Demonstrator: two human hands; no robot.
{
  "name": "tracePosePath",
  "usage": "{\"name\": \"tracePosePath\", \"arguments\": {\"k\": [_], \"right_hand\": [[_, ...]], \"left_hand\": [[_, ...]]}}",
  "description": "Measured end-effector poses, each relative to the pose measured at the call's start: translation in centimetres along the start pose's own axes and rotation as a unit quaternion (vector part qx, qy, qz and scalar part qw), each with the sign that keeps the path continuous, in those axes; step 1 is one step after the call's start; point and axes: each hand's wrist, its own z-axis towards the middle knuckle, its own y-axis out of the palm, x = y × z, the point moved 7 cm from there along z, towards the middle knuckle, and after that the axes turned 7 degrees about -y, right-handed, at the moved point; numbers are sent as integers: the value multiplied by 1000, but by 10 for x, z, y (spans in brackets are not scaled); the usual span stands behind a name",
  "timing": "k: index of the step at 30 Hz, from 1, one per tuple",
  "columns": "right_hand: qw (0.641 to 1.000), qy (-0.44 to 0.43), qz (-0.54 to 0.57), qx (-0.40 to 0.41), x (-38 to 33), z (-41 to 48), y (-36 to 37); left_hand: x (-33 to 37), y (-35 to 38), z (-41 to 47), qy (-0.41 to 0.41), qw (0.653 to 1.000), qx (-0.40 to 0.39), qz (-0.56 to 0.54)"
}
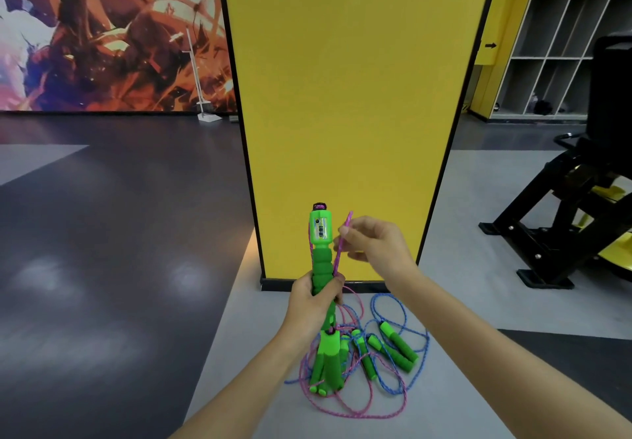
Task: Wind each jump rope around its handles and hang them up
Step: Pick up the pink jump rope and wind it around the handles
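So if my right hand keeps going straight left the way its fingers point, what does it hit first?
Probably the upright green handle held by your left hand; the right hand pinches the pink rope beside it, though depth is unclear.

Two bare forearms, entering from the bottom edge, no sleeves in view anywhere along them. Left hand and right hand both ungloved. No rings, watch, bracelet or wristband on either wrist. Fingernails short and plain where visible on the right hand. Nothing else of the body or clothing inside the picture.
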Motion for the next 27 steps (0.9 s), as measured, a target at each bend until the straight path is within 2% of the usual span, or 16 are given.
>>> {"name": "tracePosePath", "arguments": {"k": [9, 12, 16, 20, 22, 25, 27], "right_hand": [[994, -92, 17, 55, -69, 34, -24], [993, -84, 55, 56, -64, 32, -27], [995, -8, 96, -18, -13, 6, -16], [980, 88, 101, -149, 53, -41, 9], [970, 107, 95, -197, 74, -61, 19], [965, 113, 85, -222, 93, -73, 31], [970, 111, 70, -205, 97, -76, 33]], "left_hand": [[-1, -2, 3, 7, 1000, -8, 6], [7, -3, 2, 5, 1000, -5, -20], [8, 0, -1, -25, 995, -11, -98], [14, 5, 0, -11, 996, -4, -84], [15, 8, -1, -15, 996, -2, -83], [16, 12, -1, -24, 995, -10, -98], [16, 12, -1, -20, 996, -19, -89]]}}
